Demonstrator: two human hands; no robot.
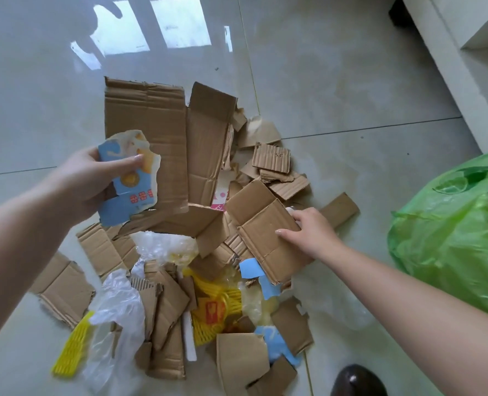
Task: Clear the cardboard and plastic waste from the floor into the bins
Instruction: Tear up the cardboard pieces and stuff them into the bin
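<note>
Waste pile: torn cardboard pieces [147,115] and plastic lie spread on the tiled floor [337,90], in the middle of the view and down to its lower edge.
Folded cardboard piece [261,224]: it lies on top of the pile, on its right side, tilted, with one end over a blue paper scrap [251,267].
Right hand [308,232]: the thumb lies on the upper face of the folded cardboard piece and the other fingers curl round its right edge, so the hand is clamped on it.
Printed blue card [131,178]: a torn piece with orange and white print, held up above the left part of the pile.
Left hand [94,178]: it pinches the printed blue card, thumb on the front and fingers behind.
Clear plastic bag [117,307]: crumpled, on the lower left part of the pile, partly over cardboard.
Yellow plastic grid [72,345]: a small strip on the floor, just beside the clear plastic bag, at the left edge of the pile.
Yellow net [217,304]: between cardboard pieces in the lower middle of the pile, with a red mark on it.
Green bag [448,241]: a thin plastic bag, open at the top, stands at the right edge of the view, near the right forearm.
White furniture [465,52]: in the upper right corner, on the floor.
</note>
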